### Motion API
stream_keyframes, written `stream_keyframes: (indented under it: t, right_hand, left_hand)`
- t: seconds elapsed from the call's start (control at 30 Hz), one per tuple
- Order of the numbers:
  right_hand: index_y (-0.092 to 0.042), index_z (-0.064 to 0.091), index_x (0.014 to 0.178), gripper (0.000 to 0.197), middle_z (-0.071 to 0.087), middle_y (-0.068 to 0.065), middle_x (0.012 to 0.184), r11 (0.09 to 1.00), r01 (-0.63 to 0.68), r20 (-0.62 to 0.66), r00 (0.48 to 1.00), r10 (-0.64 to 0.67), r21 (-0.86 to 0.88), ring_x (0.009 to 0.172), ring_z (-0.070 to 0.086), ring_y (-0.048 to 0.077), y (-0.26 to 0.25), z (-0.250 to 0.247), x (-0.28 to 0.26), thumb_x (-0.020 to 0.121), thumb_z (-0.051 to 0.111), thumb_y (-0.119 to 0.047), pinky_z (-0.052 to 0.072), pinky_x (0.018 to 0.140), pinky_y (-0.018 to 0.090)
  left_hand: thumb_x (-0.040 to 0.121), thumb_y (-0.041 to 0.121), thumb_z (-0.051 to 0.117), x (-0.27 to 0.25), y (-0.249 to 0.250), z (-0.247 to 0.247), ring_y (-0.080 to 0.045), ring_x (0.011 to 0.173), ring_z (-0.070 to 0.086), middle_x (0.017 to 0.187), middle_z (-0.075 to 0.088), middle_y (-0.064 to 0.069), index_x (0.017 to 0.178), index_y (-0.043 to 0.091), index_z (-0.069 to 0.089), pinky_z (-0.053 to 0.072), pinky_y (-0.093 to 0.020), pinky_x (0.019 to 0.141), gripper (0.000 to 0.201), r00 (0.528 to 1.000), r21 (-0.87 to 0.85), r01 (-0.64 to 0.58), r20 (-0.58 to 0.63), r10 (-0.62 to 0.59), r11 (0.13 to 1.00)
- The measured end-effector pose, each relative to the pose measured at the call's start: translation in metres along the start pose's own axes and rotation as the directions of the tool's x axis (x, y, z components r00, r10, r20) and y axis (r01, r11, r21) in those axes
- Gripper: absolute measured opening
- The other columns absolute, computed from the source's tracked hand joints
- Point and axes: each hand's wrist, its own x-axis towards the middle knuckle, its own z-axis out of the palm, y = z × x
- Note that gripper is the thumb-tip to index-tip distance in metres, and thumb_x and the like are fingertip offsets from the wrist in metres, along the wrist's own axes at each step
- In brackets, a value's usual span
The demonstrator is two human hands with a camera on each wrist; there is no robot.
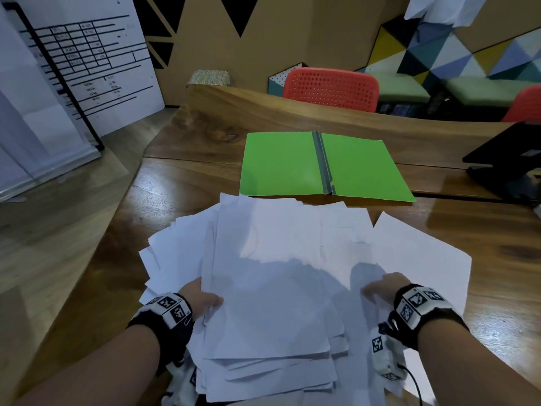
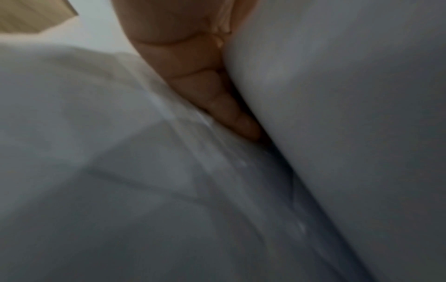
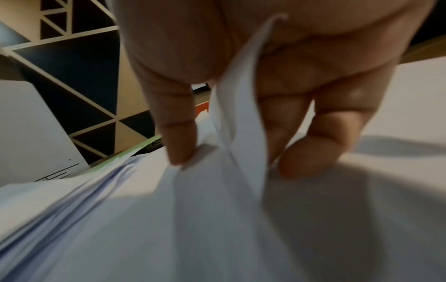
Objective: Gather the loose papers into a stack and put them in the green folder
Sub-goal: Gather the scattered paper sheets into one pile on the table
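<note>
The loose papers (image 1: 272, 276) lie fanned just in front of the open green folder (image 1: 322, 167), on the person's side of it. The left hand (image 1: 202, 300) and right hand (image 1: 380, 288) pinch the pile's opposite sides, roughly equally near the folder, thumbs over sheets

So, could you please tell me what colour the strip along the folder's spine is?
Grey, running down the middle of the open green folder; the head view shows it best.
</note>
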Motion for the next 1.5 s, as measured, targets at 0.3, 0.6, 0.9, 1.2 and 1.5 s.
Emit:
stream_keyframes:
  t: [0.3, 0.6, 0.9, 1.2, 1.5]
  right_hand:
    - [-0.001, 0.061, 0.100, 0.022, 0.065, 0.025, 0.109, 0.973, 0.207, -0.275, 0.934, -0.228, -0.103, 0.093, 0.060, 0.035, 0.009, -0.024, -0.028, 0.090, 0.045, -0.010, 0.037, 0.073, 0.029]
    - [0.002, 0.059, 0.110, 0.031, 0.060, 0.030, 0.112, 0.834, 0.472, -0.750, 0.652, -0.113, 0.285, 0.103, 0.057, 0.043, -0.013, -0.124, -0.068, 0.087, 0.055, -0.019, 0.044, 0.082, 0.042]
    - [-0.004, 0.061, 0.095, 0.011, 0.061, 0.014, 0.095, 0.777, 0.510, -0.591, 0.774, -0.228, 0.369, 0.086, 0.056, 0.023, -0.044, -0.105, -0.045, 0.087, 0.056, -0.010, 0.038, 0.067, 0.027]
    - [0.000, 0.050, 0.124, 0.046, 0.056, 0.023, 0.126, 0.954, 0.204, -0.081, 0.978, -0.191, 0.221, 0.111, 0.056, 0.036, -0.018, 0.017, -0.009, 0.084, 0.063, -0.018, 0.043, 0.084, 0.035]
    - [-0.010, 0.058, 0.098, 0.022, 0.062, 0.011, 0.096, 0.951, 0.306, 0.260, 0.916, -0.305, 0.036, 0.094, 0.062, 0.031, -0.029, 0.061, -0.024, 0.095, 0.042, -0.025, 0.047, 0.050, 0.018]
  left_hand:
    - [0.079, -0.009, 0.060, 0.004, -0.004, -0.001, -0.022, 0.091, 0.049, 0.082, 0.057, -0.004, 0.102, 0.003, 0.057, 0.036, -0.027, 0.079, 0.026, 1.000, -0.003, -0.003, 0.015, 0.003, 1.000]
    - [0.070, 0.003, 0.068, 0.006, -0.005, -0.002, -0.029, 0.100, 0.055, 0.097, 0.058, -0.009, 0.104, 0.009, 0.056, 0.038, -0.028, 0.079, 0.037, 0.999, 0.067, -0.015, 0.044, 0.012, 0.998]
    - [0.066, 0.010, 0.067, 0.001, -0.003, -0.003, -0.023, 0.080, 0.054, 0.088, 0.061, -0.007, 0.103, 0.007, 0.058, 0.040, -0.028, 0.074, 0.038, 0.998, 0.074, 0.012, 0.057, -0.017, 0.997]
    - [0.072, 0.050, 0.066, -0.004, -0.001, 0.002, -0.028, 0.126, 0.047, 0.135, 0.053, -0.009, 0.129, 0.009, 0.050, 0.030, -0.037, 0.112, 0.073, 0.999, -0.202, -0.026, -0.032, 0.020, 0.979]
    - [0.027, 0.053, 0.071, 0.013, -0.008, 0.004, -0.032, 0.121, 0.051, 0.133, 0.054, -0.018, 0.130, -0.001, 0.047, 0.039, -0.039, 0.105, 0.119, 0.997, 0.040, 0.058, -0.056, -0.056, 0.997]
